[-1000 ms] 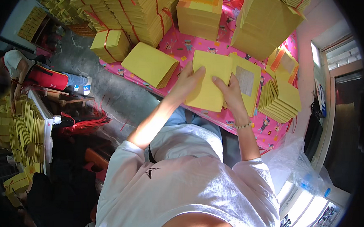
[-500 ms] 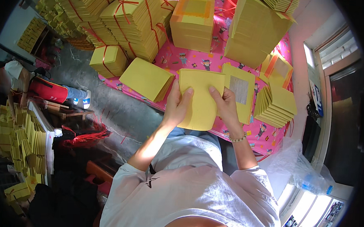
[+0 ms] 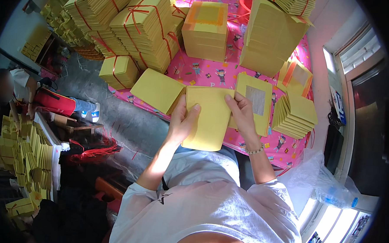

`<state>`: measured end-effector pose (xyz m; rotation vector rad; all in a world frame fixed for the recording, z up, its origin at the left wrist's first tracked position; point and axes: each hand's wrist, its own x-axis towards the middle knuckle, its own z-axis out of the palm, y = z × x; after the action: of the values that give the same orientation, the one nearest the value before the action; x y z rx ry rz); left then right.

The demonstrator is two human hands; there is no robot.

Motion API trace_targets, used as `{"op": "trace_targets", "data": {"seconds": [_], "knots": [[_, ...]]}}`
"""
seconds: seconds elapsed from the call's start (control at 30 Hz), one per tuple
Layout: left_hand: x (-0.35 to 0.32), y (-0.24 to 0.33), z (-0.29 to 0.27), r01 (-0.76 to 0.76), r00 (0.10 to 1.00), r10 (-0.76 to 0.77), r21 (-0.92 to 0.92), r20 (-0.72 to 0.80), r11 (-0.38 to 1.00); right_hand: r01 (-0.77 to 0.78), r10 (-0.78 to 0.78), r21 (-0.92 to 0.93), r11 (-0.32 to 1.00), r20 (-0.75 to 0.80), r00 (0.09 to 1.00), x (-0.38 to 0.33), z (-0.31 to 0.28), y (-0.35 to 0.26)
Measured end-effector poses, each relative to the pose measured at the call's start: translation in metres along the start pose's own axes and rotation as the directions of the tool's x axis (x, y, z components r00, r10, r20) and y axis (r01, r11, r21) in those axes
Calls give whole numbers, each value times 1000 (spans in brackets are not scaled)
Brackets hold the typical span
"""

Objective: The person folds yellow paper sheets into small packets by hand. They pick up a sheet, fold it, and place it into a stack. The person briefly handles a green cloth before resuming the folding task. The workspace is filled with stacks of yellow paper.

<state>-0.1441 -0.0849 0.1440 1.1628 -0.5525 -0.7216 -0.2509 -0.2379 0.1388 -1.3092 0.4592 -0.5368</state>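
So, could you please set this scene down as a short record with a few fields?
left hand: left hand grips the left edge of a yellow paper sheaf
right hand: right hand grips its right edge
surface: pink patterned cloth
beside the sheaf: loose yellow stack to its left, sheet with a silver square to its right
behind: bundles tied with red string
far right: fanned yellow pile

floor (image 3: 129, 123): grey concrete | table cloth (image 3: 205, 72): pink, patterned | window (image 3: 357, 63): right, bright daylight
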Motion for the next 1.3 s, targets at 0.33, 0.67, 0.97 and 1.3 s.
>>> {"op": "trace_targets", "data": {"seconds": [0.33,0.67,0.97,1.3], "knots": [[-8,5,-21,-7,998,7,-7,-58,1000,-180,204,-124,976,225,953,-12,13,-5],[-19,2,-46,-124,975,138,91,-174,988,-208,246,-146,967,342,907,-9,32,6],[-25,9,-59,-232,923,239,58,-303,971,-197,281,-235,952,410,868,-3,56,3],[-34,16,-70,-285,817,353,213,-456,934,-164,275,-259,952,485,830,0,76,9]]}}
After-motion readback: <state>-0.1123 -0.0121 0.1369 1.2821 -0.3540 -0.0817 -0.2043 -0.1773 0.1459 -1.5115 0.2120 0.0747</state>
